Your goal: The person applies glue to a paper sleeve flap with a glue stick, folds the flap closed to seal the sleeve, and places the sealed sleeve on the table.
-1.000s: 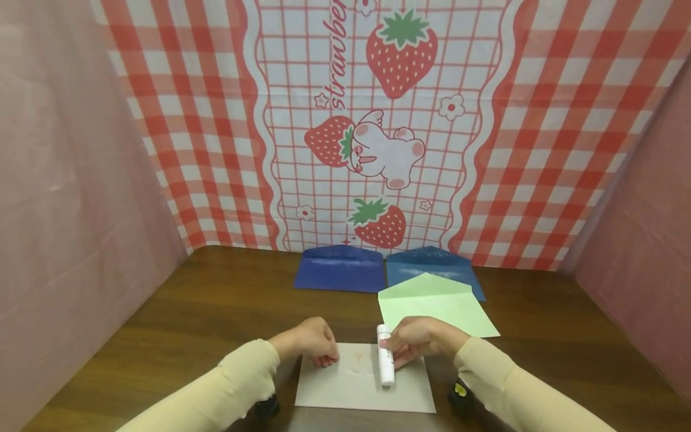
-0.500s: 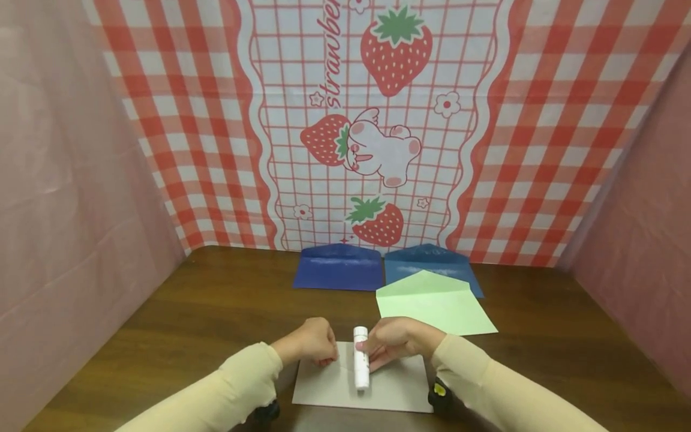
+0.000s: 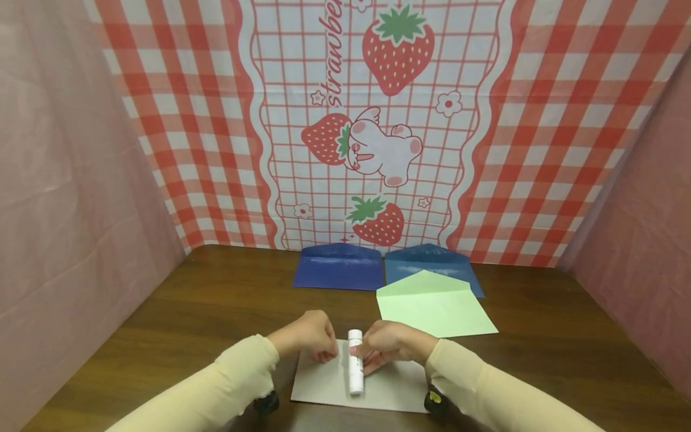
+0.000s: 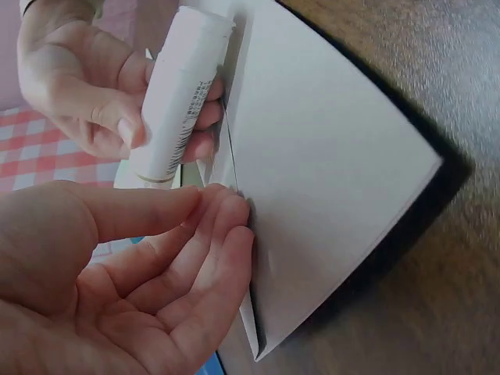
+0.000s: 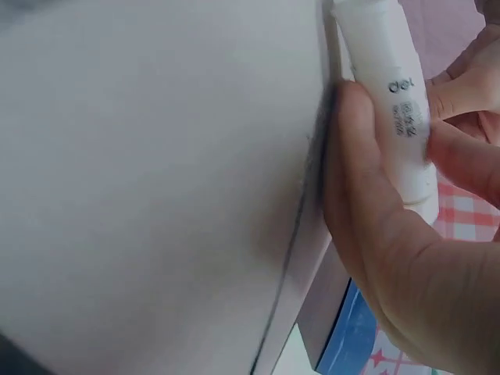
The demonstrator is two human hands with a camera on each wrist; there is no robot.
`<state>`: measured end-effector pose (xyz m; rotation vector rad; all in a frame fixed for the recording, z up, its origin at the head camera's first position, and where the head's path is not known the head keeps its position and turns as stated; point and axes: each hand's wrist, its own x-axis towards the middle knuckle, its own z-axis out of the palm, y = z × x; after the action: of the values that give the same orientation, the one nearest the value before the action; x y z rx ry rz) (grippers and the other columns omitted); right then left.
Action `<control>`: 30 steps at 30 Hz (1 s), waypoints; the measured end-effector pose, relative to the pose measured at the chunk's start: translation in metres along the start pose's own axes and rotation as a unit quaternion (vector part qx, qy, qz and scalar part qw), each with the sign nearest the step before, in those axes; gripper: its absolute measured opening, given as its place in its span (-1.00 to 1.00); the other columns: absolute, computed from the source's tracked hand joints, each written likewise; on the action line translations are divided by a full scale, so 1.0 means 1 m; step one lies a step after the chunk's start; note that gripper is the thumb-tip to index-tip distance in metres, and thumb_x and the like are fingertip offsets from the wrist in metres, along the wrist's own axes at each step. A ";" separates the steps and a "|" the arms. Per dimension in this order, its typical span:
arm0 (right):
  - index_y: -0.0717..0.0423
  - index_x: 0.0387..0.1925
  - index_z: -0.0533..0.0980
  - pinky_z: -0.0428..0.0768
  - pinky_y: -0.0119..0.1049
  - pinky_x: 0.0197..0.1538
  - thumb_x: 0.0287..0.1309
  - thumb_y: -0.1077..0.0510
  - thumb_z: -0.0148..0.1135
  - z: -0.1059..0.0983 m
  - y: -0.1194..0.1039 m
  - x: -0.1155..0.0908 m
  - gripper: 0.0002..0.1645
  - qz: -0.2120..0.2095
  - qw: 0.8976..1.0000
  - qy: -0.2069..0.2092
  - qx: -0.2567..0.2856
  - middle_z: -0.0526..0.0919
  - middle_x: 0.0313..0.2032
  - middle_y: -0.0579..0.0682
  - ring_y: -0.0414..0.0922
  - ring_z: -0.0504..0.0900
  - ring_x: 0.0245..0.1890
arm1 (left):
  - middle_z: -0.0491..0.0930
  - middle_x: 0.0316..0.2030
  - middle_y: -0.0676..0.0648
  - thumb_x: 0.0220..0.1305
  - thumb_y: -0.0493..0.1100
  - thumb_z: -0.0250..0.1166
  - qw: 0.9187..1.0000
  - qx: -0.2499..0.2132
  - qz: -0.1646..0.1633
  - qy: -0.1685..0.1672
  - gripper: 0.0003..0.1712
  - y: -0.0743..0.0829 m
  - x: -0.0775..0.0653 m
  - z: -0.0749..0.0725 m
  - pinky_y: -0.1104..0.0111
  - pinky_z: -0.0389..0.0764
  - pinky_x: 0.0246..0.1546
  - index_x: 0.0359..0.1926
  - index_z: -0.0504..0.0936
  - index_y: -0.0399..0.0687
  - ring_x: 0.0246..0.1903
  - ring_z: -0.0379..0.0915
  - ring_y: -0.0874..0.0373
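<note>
A white glue stick (image 3: 355,367) is held in my right hand (image 3: 391,343), between thumb and fingers, over the middle of a pale envelope (image 3: 318,384). The right wrist view shows small print on the glue stick's (image 5: 396,98) barrel and the fingers beside the envelope's fold line. My left hand (image 3: 313,335) is at the envelope's upper left. In the left wrist view its thumb meets the curled fingers (image 4: 205,273) at the edge of the envelope (image 4: 336,148), where it pinches the paper. The glue stick's lower end against the paper is hard to see.
A light green envelope (image 3: 437,309) lies behind the right hand, overlapping a teal envelope (image 3: 399,275). Left of these is a dark blue envelope (image 3: 337,274). A strawberry-print cloth (image 3: 216,120) hangs behind the brown table (image 3: 205,312), with pink cloth on both sides.
My right hand has carried the glue stick leftward across the pale envelope and slightly nearer to me. My left hand stays at the upper left with only a slight shift.
</note>
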<state>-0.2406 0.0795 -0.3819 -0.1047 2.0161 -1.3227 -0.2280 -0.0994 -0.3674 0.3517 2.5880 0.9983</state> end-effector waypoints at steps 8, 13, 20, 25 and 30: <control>0.47 -0.23 0.52 0.70 -0.21 -0.06 0.25 0.29 0.12 -0.015 0.001 -0.009 -0.78 -0.058 0.997 -0.026 0.034 0.60 -0.40 0.01 -0.19 0.62 -0.36 | 0.70 -0.62 -0.20 0.04 -0.38 0.35 1.000 -0.020 0.015 0.006 -0.91 -0.007 -0.001 -0.009 0.38 0.65 -0.61 -0.56 0.71 -0.31 -0.68 0.60 0.17; 0.55 -0.12 0.48 0.69 -0.19 -0.01 0.27 0.28 0.09 -0.033 0.001 -0.017 -0.68 -0.088 0.994 -0.036 0.051 0.63 -0.35 0.01 -0.20 0.65 -0.33 | 0.71 -0.58 -0.16 0.09 -0.32 0.35 0.998 -0.007 0.061 0.005 -0.89 -0.014 -0.002 -0.019 0.42 0.62 -0.58 -0.50 0.72 -0.30 -0.63 0.58 0.21; 0.58 -0.05 0.46 0.67 -0.23 0.01 0.31 0.22 0.08 -0.063 0.009 -0.036 -0.59 -0.118 0.990 -0.045 0.059 0.66 -0.29 -0.05 -0.22 0.65 -0.26 | 0.73 -0.29 -0.12 -0.05 -0.22 0.50 0.984 0.115 0.132 -0.010 -0.68 -0.021 -0.006 -0.034 0.36 0.64 -0.25 -0.22 0.70 -0.24 -0.29 0.62 0.10; 0.60 0.05 0.40 0.66 -0.28 0.04 0.33 0.15 0.08 -0.085 0.015 -0.052 -0.49 -0.126 0.987 -0.052 0.081 0.69 -0.20 -0.07 -0.26 0.66 -0.19 | 0.61 -0.03 -0.18 -0.28 -0.17 0.63 0.975 0.185 0.121 -0.025 -0.25 -0.025 -0.010 -0.034 0.14 0.57 0.08 0.04 0.57 -0.25 0.00 0.54 -0.06; 0.45 0.02 0.48 0.65 -0.28 0.06 0.35 0.13 0.07 -0.103 0.024 -0.063 -0.57 -0.135 0.983 -0.061 0.108 0.70 -0.18 -0.12 -0.27 0.68 -0.15 | 0.57 -0.07 -0.14 -0.34 -0.19 0.64 0.976 0.191 0.101 -0.016 -0.22 -0.031 -0.010 -0.029 0.15 0.58 0.03 0.03 0.56 -0.27 -0.05 0.50 -0.01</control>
<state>-0.2483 0.1975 -0.3464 -0.3612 1.7883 -1.6539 -0.2334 -0.1424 -0.3664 0.7333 2.7487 0.5380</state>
